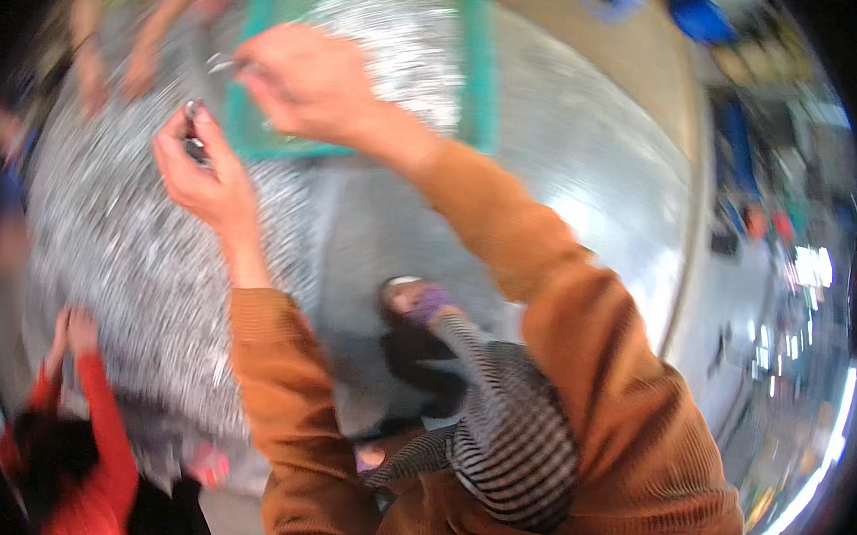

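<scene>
My left hand (205, 178) is closed around small dark, shiny metal pieces (195, 147), one of which pokes up at the fingertips. Above and to its right, my right hand (307, 82) pinches a small silvery metal piece (223, 63). The two hands are apart. Beneath them spreads a large heap of small shiny metal pieces (148, 253), too blurred to tell their kind. A green plastic crate (484, 86), partly behind my right hand and wrist, holds more silvery pieces (406, 44).
At the lower left a person in a red top (105, 435) reaches to the heap's edge. Another person's bare forearms (154, 40) reach in at the upper left. My sandalled foot (412, 298) rests on the grey floor (589, 160). Blurred goods (790, 209) line the right side.
</scene>
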Tool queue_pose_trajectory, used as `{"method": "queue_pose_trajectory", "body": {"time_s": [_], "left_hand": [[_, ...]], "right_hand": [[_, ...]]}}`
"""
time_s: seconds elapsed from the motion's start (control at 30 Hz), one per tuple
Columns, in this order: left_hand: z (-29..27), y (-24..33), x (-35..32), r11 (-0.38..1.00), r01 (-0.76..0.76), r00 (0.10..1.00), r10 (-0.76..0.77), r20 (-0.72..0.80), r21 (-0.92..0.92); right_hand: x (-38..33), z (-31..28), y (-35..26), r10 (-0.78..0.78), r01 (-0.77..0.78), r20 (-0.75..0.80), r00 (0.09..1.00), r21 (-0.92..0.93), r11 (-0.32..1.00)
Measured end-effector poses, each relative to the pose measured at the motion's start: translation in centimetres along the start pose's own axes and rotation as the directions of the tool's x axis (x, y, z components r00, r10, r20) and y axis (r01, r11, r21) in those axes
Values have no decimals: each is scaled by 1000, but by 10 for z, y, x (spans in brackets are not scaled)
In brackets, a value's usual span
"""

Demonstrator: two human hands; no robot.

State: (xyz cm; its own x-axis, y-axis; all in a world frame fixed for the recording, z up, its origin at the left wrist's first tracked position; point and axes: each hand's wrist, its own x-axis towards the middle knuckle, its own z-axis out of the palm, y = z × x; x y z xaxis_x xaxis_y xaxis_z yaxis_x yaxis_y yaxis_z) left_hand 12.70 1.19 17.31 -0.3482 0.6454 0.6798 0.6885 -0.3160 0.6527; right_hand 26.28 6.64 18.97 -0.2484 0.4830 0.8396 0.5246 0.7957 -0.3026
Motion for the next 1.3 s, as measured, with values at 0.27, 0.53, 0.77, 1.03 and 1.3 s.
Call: {"method": "queue_pose_trajectory", "body": {"time_s": [0.27, 0.53, 0.77, 1.03, 1.3], "left_hand": [[101, -58, -71, 865, -353, 641, -55, 766, 358], [86, -23, -72, 904, -98, 588, -285, 757, 417], [93, -20, -80, 914, -96, 626, -251, 738, 393], [91, -28, -74, 919, -82, 651, -244, 719, 386], [85, -22, -77, 927, -87, 668, -217, 712, 364]], "right_hand": [[-150, -50, 7, 601, -418, 562, 568, -432, 799], [-160, -61, -5, 555, -315, 632, 541, -460, 830], [-158, -70, 1, 582, -317, 688, 434, -488, 813], [-148, -65, 4, 561, -304, 721, 408, -472, 828], [-148, -65, 7, 554, -337, 729, 401, -445, 830]]}}
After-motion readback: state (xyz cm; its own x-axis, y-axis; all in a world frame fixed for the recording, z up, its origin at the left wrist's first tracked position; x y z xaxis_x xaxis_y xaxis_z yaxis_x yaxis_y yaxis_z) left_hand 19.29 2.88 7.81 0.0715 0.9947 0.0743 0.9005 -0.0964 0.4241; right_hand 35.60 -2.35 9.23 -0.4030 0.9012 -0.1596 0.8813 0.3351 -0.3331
